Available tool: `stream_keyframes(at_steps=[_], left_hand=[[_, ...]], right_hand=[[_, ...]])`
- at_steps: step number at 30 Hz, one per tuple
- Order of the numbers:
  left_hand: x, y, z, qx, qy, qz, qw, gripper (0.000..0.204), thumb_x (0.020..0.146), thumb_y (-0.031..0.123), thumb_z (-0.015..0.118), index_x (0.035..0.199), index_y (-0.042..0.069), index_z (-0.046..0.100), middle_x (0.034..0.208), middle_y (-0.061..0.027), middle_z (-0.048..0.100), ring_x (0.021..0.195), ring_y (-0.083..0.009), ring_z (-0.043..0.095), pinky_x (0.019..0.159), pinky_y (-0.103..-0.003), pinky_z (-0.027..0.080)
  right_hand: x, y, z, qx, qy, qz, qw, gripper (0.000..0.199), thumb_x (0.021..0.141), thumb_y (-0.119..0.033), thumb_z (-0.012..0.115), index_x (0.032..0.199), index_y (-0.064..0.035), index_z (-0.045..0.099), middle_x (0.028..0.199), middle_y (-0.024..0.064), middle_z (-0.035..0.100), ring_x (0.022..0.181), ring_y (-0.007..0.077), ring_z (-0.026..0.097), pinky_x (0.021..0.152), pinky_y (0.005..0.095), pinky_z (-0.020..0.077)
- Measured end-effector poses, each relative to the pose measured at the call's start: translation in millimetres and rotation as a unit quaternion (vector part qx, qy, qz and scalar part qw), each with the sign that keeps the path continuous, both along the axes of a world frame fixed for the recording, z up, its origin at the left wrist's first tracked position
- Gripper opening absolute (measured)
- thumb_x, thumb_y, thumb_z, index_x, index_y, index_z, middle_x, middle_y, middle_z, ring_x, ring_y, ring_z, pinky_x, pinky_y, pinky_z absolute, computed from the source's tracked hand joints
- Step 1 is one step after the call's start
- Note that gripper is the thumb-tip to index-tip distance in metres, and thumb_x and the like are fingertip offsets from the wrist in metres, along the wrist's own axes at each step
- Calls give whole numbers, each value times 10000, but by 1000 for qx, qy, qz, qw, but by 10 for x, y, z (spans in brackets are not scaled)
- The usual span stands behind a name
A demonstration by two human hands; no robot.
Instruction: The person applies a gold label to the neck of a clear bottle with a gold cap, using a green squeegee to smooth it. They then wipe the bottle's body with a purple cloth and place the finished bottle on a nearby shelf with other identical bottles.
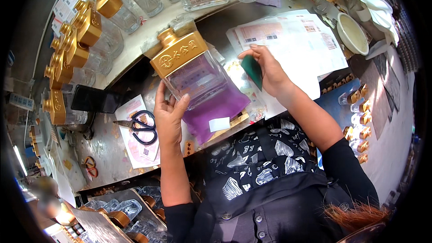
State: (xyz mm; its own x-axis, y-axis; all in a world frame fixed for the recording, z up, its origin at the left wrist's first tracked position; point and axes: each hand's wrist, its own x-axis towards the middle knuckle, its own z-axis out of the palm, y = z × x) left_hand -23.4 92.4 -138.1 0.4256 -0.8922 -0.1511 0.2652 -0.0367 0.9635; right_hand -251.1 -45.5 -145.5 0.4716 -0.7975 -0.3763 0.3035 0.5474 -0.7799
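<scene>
The left hand (168, 112) grips the side of a large square clear glass bottle (198, 78) with a gold shoulder and cap, its fingers curled against the near-left wall and the thumb pressed to the front face. The bottle lies tilted on a purple cloth (220, 108) at the middle of the metal worktable (108, 148), cap pointing away from the person. A small white label (219, 124) rests on the cloth's near edge. The right hand (265, 69) is closed around a dark green flat piece (252, 71), pinched between thumb and fingers, just right of the bottle and above printed paper sheets (292, 40). Black-handled scissors (139, 127) lie on a pink-printed sheet to the left of the left hand, with a dark phone (95, 100) beyond them. A row of filled gold-capped bottles (90, 31) lines the table's far-left edge. A white bowl (353, 33) sits at the far right, and small gold-capped vials (360, 117) lie right of the right forearm.
</scene>
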Motion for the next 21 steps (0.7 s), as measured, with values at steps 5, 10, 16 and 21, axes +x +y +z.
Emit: stream_keyframes(at_steps=[5,10,16,21], left_hand=[[4,-9,3,-11,5,-7,1000,798,779,24,726,1430,-36,268,1312,-185,481,1190,-250,510,995,-332,431],[-3,-18,17,-23,20,-8,1000,772,783,-23,704,1425,-30,276,1314,-177,482,1198,-241,504,996,-323,431],[-5,-9,27,-14,20,-11,1000,796,775,-23,711,1428,-40,257,1324,-175,469,1205,-244,492,998,-327,425],[-14,11,5,-20,0,-11,1000,806,779,13,720,1428,-52,247,1334,-175,455,1215,-256,481,1000,-335,419]], right_hand=[[131,311,261,-249,88,-32,964,267,907,-151,573,1138,-40,498,989,68,611,851,120,597,725,265,500],[679,683,362,-571,233,6,787,315,866,-201,614,1091,-65,439,649,165,598,546,367,617,489,435,477],[676,589,276,-555,321,-1,767,337,847,-176,653,1108,-70,468,759,191,636,662,387,652,557,413,519],[460,434,276,-539,347,-72,764,335,861,-209,628,1108,-79,443,701,197,620,617,396,631,542,459,501]])
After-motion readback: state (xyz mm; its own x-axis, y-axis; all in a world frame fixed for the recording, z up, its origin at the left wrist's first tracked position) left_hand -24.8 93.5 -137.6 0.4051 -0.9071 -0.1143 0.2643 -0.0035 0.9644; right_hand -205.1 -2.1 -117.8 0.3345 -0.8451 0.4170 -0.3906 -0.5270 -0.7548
